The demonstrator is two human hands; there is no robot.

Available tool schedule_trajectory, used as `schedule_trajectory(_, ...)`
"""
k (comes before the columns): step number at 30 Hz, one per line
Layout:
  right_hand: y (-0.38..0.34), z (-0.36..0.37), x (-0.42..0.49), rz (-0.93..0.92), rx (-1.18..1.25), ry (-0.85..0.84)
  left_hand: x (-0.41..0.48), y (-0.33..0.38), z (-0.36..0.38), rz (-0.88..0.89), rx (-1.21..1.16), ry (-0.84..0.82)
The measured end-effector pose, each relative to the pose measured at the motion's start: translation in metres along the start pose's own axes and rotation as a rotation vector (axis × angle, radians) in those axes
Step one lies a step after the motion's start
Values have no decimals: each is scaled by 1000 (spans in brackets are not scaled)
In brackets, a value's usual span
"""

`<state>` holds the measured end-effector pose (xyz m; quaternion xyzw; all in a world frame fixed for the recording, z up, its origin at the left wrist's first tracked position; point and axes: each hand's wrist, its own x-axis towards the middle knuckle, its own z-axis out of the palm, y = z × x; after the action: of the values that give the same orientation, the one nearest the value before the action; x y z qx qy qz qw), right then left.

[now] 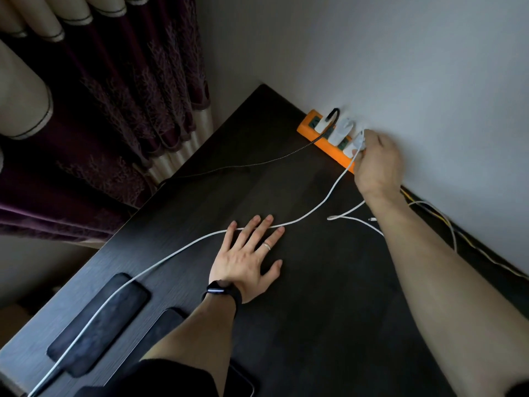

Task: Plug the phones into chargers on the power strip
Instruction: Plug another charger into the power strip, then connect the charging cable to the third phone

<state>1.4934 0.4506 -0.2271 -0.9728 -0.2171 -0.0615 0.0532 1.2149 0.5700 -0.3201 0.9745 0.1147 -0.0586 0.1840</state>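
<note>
An orange power strip [307, 130] lies against the wall at the table's far edge, with three white chargers in it. My right hand [378, 164] grips the nearest charger [355, 146] where a long white cable [320, 206] meets it. That cable runs left across the dark table under the fingers of my left hand [249, 260], which rests flat with fingers spread, and on over a black phone [98, 325] at the near left. A second black phone [164, 325] lies beside it, partly hidden by my left forearm. A black braided cable [257, 164] leaves the far charger.
The dark wooden table [315, 310] stands in a corner, wall on the right, curtains [114, 96] at the left. Another white cable with loose plug ends [333, 217] lies by my right wrist. Thin yellow and white wires [435, 213] run along the wall edge.
</note>
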Motion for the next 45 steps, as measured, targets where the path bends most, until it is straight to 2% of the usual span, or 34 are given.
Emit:
schedule_trajectory(9, -12, 5, -7, 71, 64, -19, 1, -2, 3, 5, 13, -4)
schedule_trajectory(11, -17, 1, -6, 80, 172, -46, 1, -4, 1, 5, 17, -11)
schedule_trajectory(13, -16, -5, -10, 105, 386, -55, 0, -4, 0, 8, 19, -15)
schedule_trajectory(16, 1, -14, -39, 329, 546, 198, 0, -3, -1, 14, 28, 2)
schedule_trajectory(18, 24, -15, -65, 439, 567, 265, 0, -1, 0, 17, 31, 12)
schedule_trajectory(20, 54, -3, -90, 379, 393, 134, 0, -1, 2, 14, 34, 20)
schedule_trajectory(24, 92, 19, -124, 256, 123, -272, -1, 0, 6, 17, 49, 49)
schedule_trajectory(26, 98, 27, -129, 198, 18, -326, 0, 0, 8, 14, 59, 51)
schedule_trajectory(32, 93, 20, -137, 162, -141, -109, 1, -1, 12, 17, 56, 72)
schedule_trajectory(35, 86, -7, -154, 305, -106, 182, 1, 0, 12, 25, 56, 76)
schedule_trajectory(38, 51, -34, -216, 271, -45, 429, 1, -3, 13, 25, 64, 83)
schedule_trajectory(41, -2, -47, -307, 191, 19, 417, 3, -5, 11, 34, 100, 70)
schedule_trajectory(45, -56, -54, -419, 334, 110, 272, -23, 6, -3, 152, 180, 56)
